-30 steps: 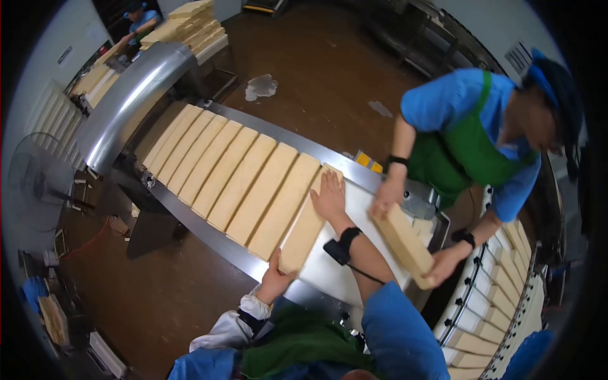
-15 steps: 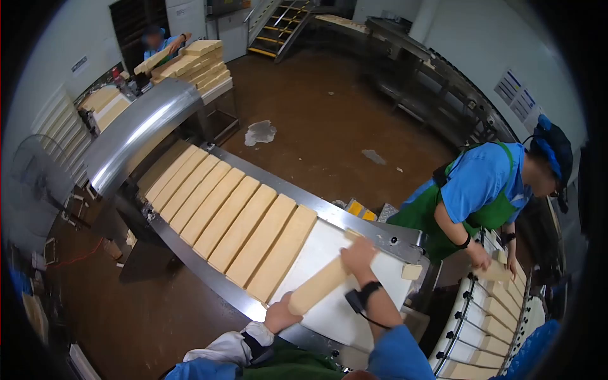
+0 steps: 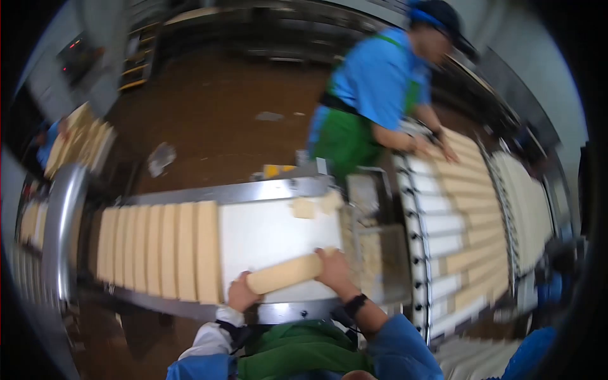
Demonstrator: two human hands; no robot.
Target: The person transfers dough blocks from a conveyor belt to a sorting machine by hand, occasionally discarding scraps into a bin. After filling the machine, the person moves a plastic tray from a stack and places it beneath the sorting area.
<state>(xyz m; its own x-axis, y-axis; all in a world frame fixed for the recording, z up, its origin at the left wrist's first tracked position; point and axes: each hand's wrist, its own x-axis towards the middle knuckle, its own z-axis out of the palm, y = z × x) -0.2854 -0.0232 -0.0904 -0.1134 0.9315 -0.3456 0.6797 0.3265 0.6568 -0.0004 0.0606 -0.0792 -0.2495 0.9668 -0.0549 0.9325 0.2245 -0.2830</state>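
Note:
A long pale-yellow block (image 3: 285,273) is held between my two hands, slightly tilted, over the white belt (image 3: 259,231) near its front edge. My left hand (image 3: 242,292) grips its left end. At the right end, my right hand (image 3: 334,272) holds it, with a dark band on the wrist. To the left, several similar blocks (image 3: 168,250) lie side by side on the belt. Two small pale pieces, one of them a squarish piece (image 3: 303,208), lie at the belt's far right corner.
A co-worker (image 3: 373,88) in blue and green leans over a second conveyor (image 3: 430,253) with rows of blocks at the right. A curved metal cover (image 3: 63,234) spans the belt's left end. Behind it, another person handles stacked blocks (image 3: 79,142).
The view has turned right, bringing more of the second conveyor into sight. The block is still in both hands and now lies at a flatter angle. The co-worker's hands are farther over the rows.

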